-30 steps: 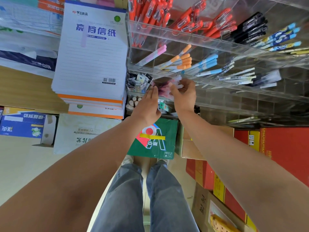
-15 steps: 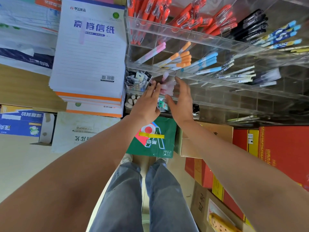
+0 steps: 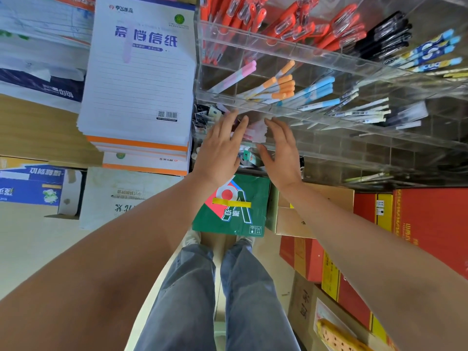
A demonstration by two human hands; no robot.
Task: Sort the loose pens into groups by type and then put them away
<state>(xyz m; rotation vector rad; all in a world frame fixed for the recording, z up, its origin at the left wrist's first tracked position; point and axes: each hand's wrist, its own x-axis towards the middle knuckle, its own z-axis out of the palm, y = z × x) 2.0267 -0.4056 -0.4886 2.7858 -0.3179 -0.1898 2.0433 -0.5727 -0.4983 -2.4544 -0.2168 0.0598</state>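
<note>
Your left hand [image 3: 222, 148] and right hand [image 3: 281, 153] reach out, fingers straight, gripping nothing. They flank the pale pink pens [image 3: 255, 130] at the clear organizer's [image 3: 379, 153] front-left corner. Farther back lie orange-capped pens [image 3: 281, 87] — then red pens [image 3: 298, 24].

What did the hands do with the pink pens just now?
The right hand uncurled its fingers and let go of the pink pens, now lying between the two hands. The left hand stayed open beside them; pens higher in the clear organizer stayed put.
</note>
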